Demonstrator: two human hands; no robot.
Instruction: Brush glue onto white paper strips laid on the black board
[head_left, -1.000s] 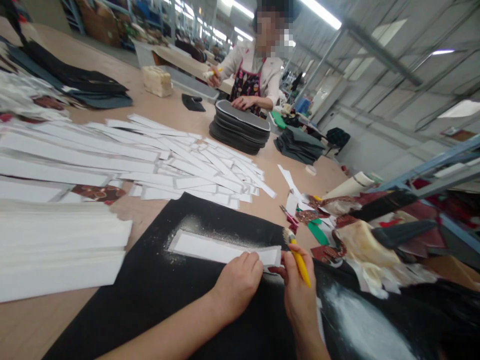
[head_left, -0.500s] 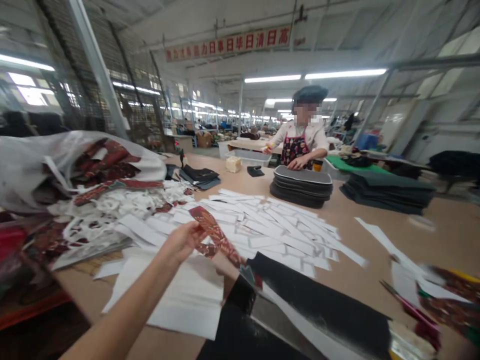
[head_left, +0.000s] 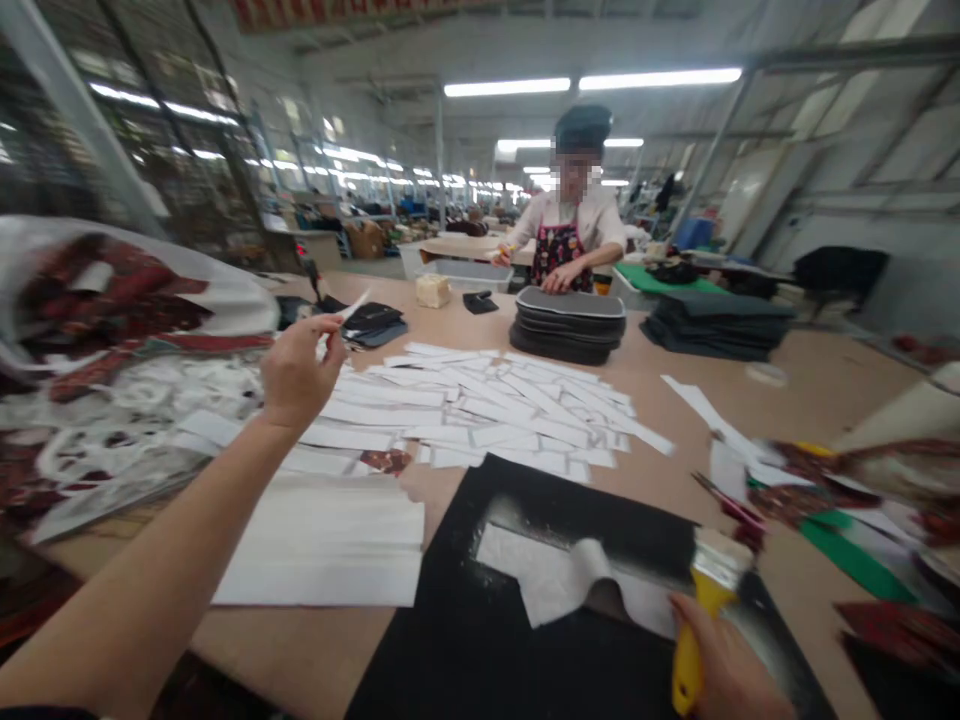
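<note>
My left hand [head_left: 304, 365] is raised over the left of the table, thumb and fingers pinching a thin whitish strip [head_left: 356, 306] seen nearly edge-on. At the lower right, my right hand [head_left: 724, 655] is wrapped round a paintbrush [head_left: 705, 590] with a yellow handle and pale bristles pointing up. A fingertip of that hand touches the end of a pale strip [head_left: 547, 570], which lies curled on a black sheet [head_left: 442, 650] with whitish smears. White sheets [head_left: 330, 545] lie left of the black sheet. A dark red patterned piece [head_left: 386, 460] rests just beyond them.
Many white strips [head_left: 495, 400] cover the table's middle. Scissors [head_left: 731, 505] and patterned scraps [head_left: 795, 475] lie at right. A bulging plastic bag [head_left: 225, 300] and white offcuts stand left. Across the table a co-worker [head_left: 574, 220] handles stacked grey pieces [head_left: 568, 330].
My left hand has moved up and left; the patterned strip it held no longer shows as such. My right hand with the brush and the pale strip on the black sheet are now visible.
</note>
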